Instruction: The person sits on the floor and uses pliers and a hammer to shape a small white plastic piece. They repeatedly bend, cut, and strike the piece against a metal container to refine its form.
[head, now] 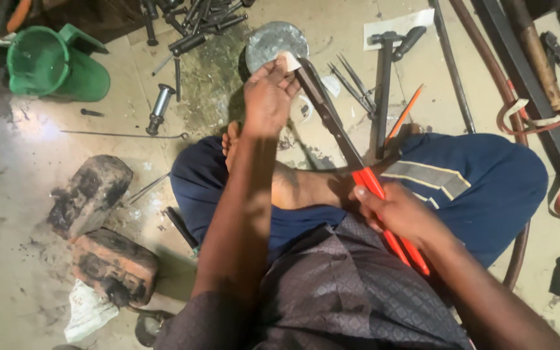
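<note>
The right hand [400, 210] is clenched around the red handles [384, 214] of long metal shears [328, 116], low at 5 o'clock. The blades run up toward 12 o'clock, where the left hand [267, 97] pinches a small pale sheet piece [290, 61] at the tips. The shears look heavy and stiff, best held by the handles; the piece looks thin, light and sharp-edged. A green bucket [53, 65] lies on the floor [21, 142] at 10 o'clock.

White rectangular paper label [390, 27] on the floor, top centre-right, under a dark hammer-like tool [384, 91]
</note>
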